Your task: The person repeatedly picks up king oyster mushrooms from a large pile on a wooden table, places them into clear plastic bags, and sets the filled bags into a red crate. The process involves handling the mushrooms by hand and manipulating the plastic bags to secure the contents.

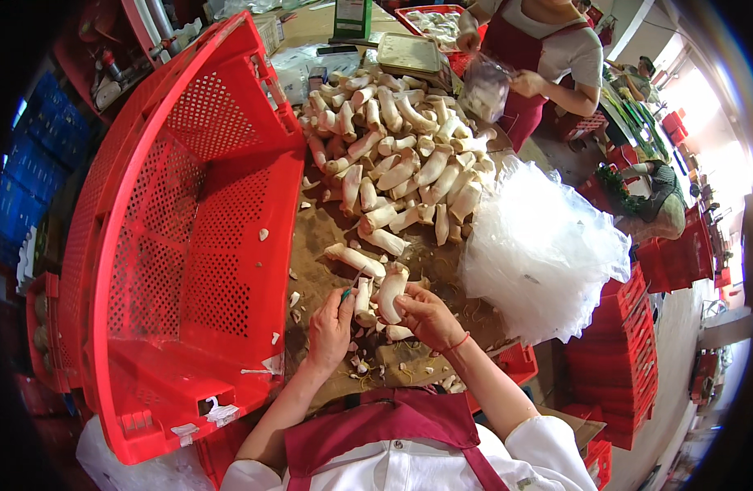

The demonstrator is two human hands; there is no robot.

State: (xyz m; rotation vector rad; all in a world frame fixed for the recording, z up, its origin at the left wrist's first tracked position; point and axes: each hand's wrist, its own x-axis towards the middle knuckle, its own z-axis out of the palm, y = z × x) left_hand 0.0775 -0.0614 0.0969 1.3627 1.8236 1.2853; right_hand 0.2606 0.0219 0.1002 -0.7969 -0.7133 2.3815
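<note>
In my right hand (pixel 429 317) is a king oyster mushroom (pixel 392 288), thick and pale, held upright between thumb and fingers. My left hand (pixel 330 329) is closed around a small knife (pixel 346 295) with a green handle; its thin blade points toward the mushrooms in front of me. Close to both hands, another mushroom (pixel 362 296) stands between them, and a longer one (pixel 353 259) lies just beyond. Cut scraps (pixel 359 365) are scattered on the brown tabletop (pixel 317 274). Farther back rises a large heap of king oyster mushrooms (pixel 401 168).
A big red perforated crate (pixel 192 245) lies tipped on its side at the left. Clear plastic bags (pixel 540 245) are piled at the right. Behind the heap is a scale (pixel 409 53). Across the table a person in a maroon apron (pixel 519 41) holds a filled bag (pixel 484 88).
</note>
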